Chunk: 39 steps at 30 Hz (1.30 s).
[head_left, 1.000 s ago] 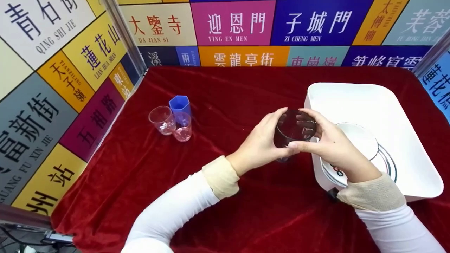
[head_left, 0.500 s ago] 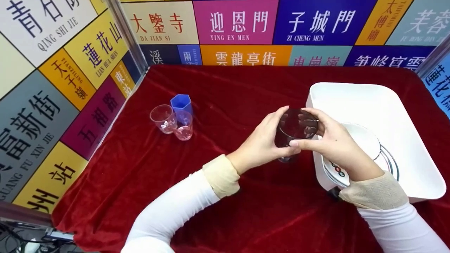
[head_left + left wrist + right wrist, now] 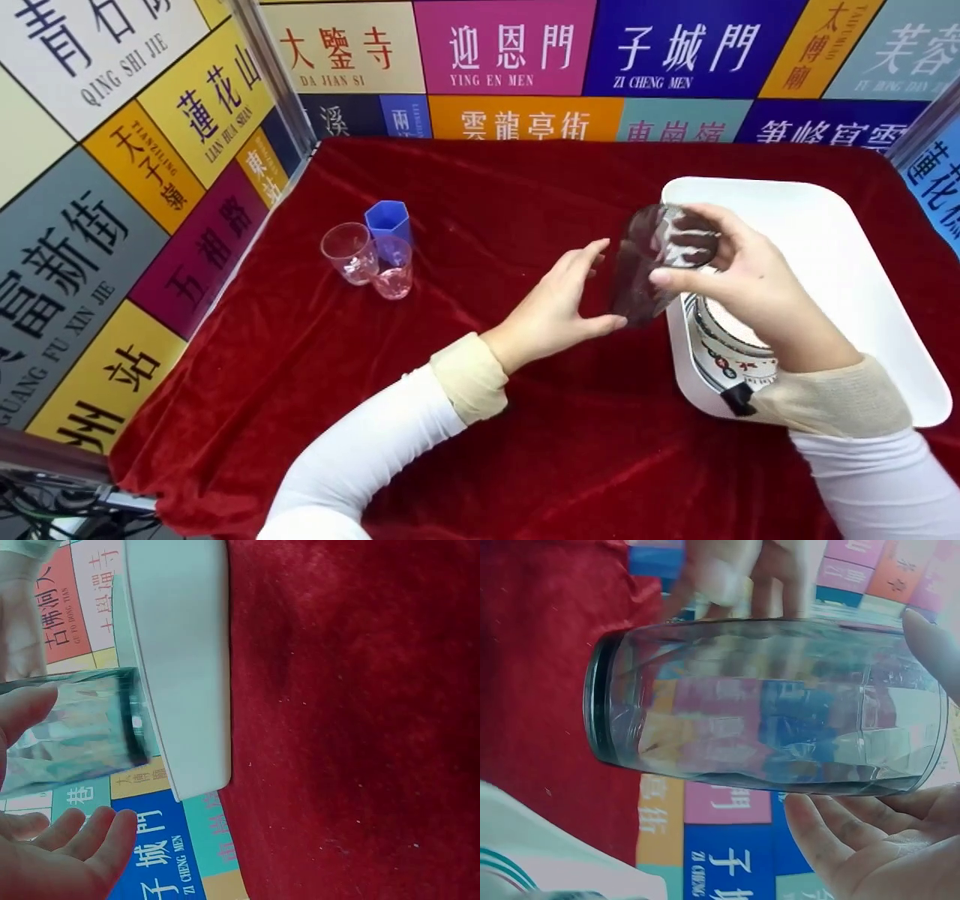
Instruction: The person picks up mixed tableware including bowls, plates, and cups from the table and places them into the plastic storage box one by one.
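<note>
A dark, see-through drinking glass (image 3: pixel 639 274) is held tilted by my right hand (image 3: pixel 757 289), thumb on its near side and fingers behind. It hangs above the cloth, over the left rim of a white tub (image 3: pixel 832 240). My left hand (image 3: pixel 551 315) is beside the glass, fingers spread and thumb apart, close to its base. The right wrist view shows the smoky glass (image 3: pixel 795 712) lengthwise, with the right hand's fingers (image 3: pixel 821 836) along one side. Inside the tub lie patterned dishes (image 3: pixel 727 330), partly hidden by my right arm.
A clear cup (image 3: pixel 349 251), a pink-bottomed cup (image 3: pixel 393 281) and a blue hexagonal cup (image 3: pixel 388 219) stand close together on the left of the red cloth (image 3: pixel 480 195). Panels with lettering (image 3: pixel 517 45) rise behind and at the sides.
My right hand has moved right and tilted the glass, which both hands held before. My left hand has let go and stays near its former place. More of the dishes shows.
</note>
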Motion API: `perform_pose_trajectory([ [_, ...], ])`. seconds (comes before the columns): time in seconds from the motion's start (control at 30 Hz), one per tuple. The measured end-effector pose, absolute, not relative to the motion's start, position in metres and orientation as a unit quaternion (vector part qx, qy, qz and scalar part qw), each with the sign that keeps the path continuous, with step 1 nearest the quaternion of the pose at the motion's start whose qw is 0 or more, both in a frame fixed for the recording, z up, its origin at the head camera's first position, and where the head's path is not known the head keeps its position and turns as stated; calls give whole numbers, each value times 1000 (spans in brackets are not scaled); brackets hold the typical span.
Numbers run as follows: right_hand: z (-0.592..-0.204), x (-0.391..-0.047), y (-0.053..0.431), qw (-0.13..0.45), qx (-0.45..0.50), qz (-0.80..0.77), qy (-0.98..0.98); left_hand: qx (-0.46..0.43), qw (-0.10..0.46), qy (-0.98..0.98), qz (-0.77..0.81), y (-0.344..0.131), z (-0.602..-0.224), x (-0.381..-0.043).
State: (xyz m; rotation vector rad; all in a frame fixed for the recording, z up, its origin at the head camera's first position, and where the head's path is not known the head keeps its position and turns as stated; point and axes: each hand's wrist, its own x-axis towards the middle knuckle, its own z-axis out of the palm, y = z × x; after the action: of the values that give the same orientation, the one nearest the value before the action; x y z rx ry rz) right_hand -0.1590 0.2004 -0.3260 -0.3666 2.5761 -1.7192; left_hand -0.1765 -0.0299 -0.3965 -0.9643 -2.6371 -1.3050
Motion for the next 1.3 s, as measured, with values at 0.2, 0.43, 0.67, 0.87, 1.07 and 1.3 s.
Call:
perform_pose_trajectory([
  [0.2, -310, -165, 214, -17, -92, -588, 803, -297, 18, -862, -410, -34, -396, -176],
  [0.43, -301, -177, 231, -61, -49, -614, 785, -286, 7, -866, -409, -40, -398, -175],
  [0.67, -304, -194, 244, -80, 18, -551, 831, -282, 4, -867, -411, -48, -401, -173],
  [0.87, -310, -206, 250, -80, 46, -513, 854, -274, 4, -870, -411, -52, -403, -173],
  [1.07, -318, -213, 254, -64, 59, -511, 855, -263, 4, -870, -416, -56, -407, -174],
  [1.3, -320, -219, 254, -63, 67, -524, 847, -257, 12, -872, -416, -60, -410, -176],
])
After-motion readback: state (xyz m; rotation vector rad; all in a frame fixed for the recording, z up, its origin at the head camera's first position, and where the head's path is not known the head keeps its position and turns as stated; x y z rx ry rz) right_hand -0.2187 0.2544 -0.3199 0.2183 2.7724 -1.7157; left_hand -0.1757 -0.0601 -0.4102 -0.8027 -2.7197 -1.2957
